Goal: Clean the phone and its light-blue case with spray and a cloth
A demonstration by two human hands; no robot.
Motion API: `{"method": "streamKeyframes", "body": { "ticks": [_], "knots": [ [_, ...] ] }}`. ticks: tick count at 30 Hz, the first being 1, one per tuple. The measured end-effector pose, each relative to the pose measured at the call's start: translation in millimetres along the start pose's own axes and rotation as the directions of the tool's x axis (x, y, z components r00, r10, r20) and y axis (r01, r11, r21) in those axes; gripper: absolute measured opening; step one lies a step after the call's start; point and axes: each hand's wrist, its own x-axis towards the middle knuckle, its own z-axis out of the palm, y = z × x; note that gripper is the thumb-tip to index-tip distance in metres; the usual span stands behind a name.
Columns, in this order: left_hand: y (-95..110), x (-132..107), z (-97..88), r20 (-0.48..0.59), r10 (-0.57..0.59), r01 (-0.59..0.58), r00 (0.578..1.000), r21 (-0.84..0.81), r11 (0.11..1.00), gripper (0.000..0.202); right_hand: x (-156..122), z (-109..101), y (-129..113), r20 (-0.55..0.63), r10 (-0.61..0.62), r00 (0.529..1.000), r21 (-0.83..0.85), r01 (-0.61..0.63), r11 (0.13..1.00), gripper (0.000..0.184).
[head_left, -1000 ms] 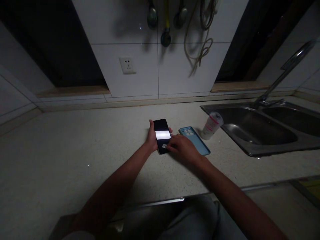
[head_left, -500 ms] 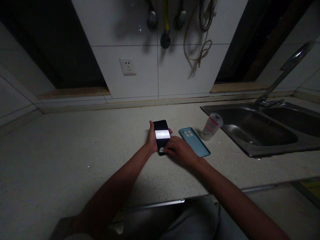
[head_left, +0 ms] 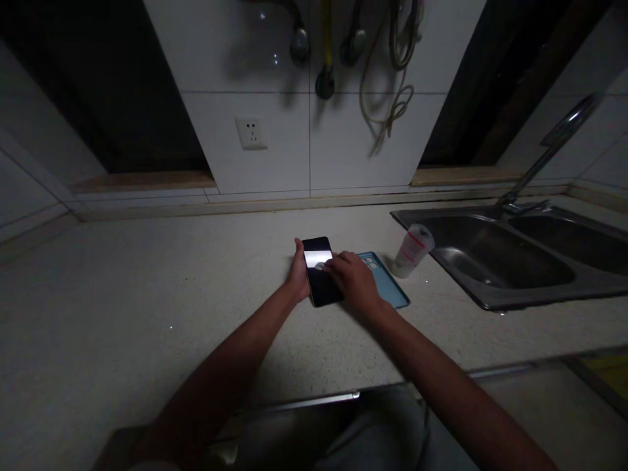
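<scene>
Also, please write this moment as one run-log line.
left grip: holds phone | right grip: small pale piece, over phone | blue case: on counter, right of phone | cup: beside case

Forearms [head_left: 262, 324] angled inward, left hand [head_left: 297, 275] cupped, right hand [head_left: 354, 278] pinched

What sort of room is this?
Probably a kitchen: there is a metal sink with two basins and a curved faucet, set in a long countertop along a tiled wall.
</scene>
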Motion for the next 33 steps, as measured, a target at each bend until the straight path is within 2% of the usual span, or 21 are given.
{"method": "streamKeyframes", "body": {
  "ticks": [3, 7, 10, 14, 18, 21, 24, 28, 33],
  "knots": [
    [0.3, -0.6, -0.2, -0.001, -0.007, 0.007, 1.0, -0.02, 1.0, 0.078, -0.1, -0.1, 5.8, -0.063, 0.062, 0.996, 0.193, -0.049, 0.98, 0.013],
    [0.7, -2.1, -0.1, 0.005, -0.008, 0.008, 1.0, -0.035, 0.999, 0.075, -0.3, 2.1, 9.2, -0.104, 0.184, 0.977, 0.422, -0.124, 0.898, 0.014],
    [0.7, -3.0, -0.7, 0.021, -0.006, 0.007, 1.0, -0.037, 0.999, 0.076, -0.7, 2.6, 7.4, -0.016, 0.318, 0.948, 0.589, -0.248, 0.769, 0.021],
    [0.5, -3.6, -0.9, 0.058, 0.007, -0.005, 0.998, -0.029, 1.0, 0.079, -0.9, -0.5, 1.3, 0.11, 0.424, 0.899, 0.737, -0.36, 0.571, 0.034],
    [2.5, -5.0, 0.9, 0.106, 0.045, -0.042, 0.993, -0.031, 0.999, 0.082, -0.2, -4.1, -4.3, 0.238, 0.458, 0.857, 0.818, -0.431, 0.382, 0.036],
    [5.5, -7.4, 2.5, 0.065, 0.043, -0.042, 0.997, -0.026, 0.999, 0.081, -0.3, -7.6, -7.4, 0.341, 0.462, 0.819, 0.806, -0.507, 0.305, 0.039],
    [7.8, -9.3, 3.0, 0.021, 0.03, -0.029, 0.999, -0.013, 0.999, 0.08, -1.3, -12.4, -10.6, 0.427, 0.426, 0.798, 0.779, -0.564, 0.276, 0.039],
    [6.3, -7.5, 0.7, -0.056, 0.021, -0.019, 0.998, 0.03, 0.999, 0.076, -3.1, -16.5, -14.1, 0.487, 0.342, 0.803, 0.755, -0.585, 0.298, 0.039],
    [-3.2, 1.1, -4.4, -0.1, 0.086, -0.08, 0.991, 0.065, 0.995, 0.065, -4.2, -15.0, -12.8, 0.395, 0.371, 0.84, 0.733, -0.532, 0.423, 0.038]
  ]
}}
